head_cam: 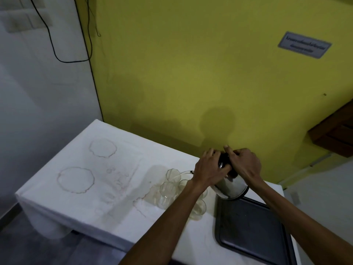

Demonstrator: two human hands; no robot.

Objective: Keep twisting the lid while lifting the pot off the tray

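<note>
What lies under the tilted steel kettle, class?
The steel kettle leans over the far edge of a dark tray, with both hands on its top. Whether its base touches the tray is hidden.

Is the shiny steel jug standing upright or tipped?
Tipped: the shiny steel jug leans left toward the clear glasses, gripped by left hand and right hand.

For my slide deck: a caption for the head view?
Both hands grip a tilted steel kettle above clear glasses.
</note>
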